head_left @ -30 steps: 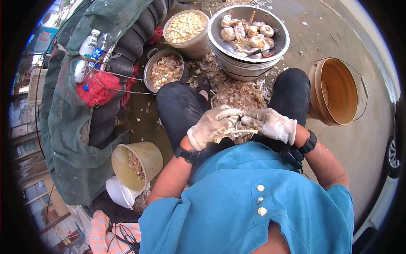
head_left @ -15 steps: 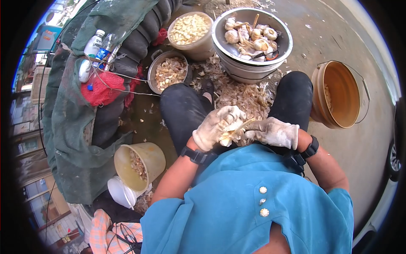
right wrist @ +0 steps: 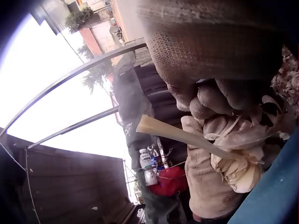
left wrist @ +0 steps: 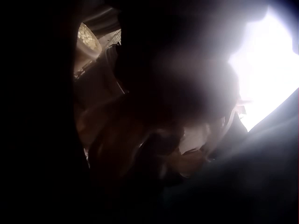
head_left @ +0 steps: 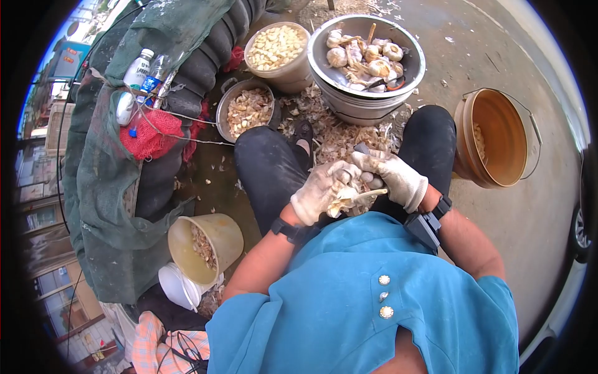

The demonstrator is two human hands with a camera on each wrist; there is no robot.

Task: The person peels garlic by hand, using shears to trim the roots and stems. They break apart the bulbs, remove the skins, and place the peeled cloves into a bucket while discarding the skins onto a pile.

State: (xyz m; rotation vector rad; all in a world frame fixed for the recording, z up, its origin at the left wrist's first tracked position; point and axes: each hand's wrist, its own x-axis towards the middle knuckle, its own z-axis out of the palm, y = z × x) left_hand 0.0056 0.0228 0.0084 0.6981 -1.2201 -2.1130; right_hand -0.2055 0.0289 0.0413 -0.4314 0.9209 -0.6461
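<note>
In the head view both hands wear dirty white knit gloves and meet above the lap. My left hand [head_left: 316,190] grips a garlic bulb [head_left: 339,204] whose pale cut stem [head_left: 370,194] points right. Against the bulb's upper side, my right hand [head_left: 395,179] has its fingers curled in, greyed fingertips [head_left: 376,182] showing. The right wrist view shows the bulb [right wrist: 240,172] close up, with loose papery skin, exposed cloves and the thick stem [right wrist: 182,135]. Curled right fingers [right wrist: 205,105] press at its top, the left glove behind. The left wrist view is mostly dark.
A metal bowl of garlic bulbs [head_left: 411,59] stands ahead on a bucket. Peeled cloves fill a tub [head_left: 306,47]; a pot [head_left: 272,115] holds cloves and skins. A brown bucket [head_left: 507,137] stands right, a tipped cream bucket [head_left: 227,240] left. Skins [head_left: 349,140] litter the ground.
The bulb's stem swung from lying flat to upward, then down to the right. My right hand lifted away slightly and turned, its fingers now curled in at the bulb.
</note>
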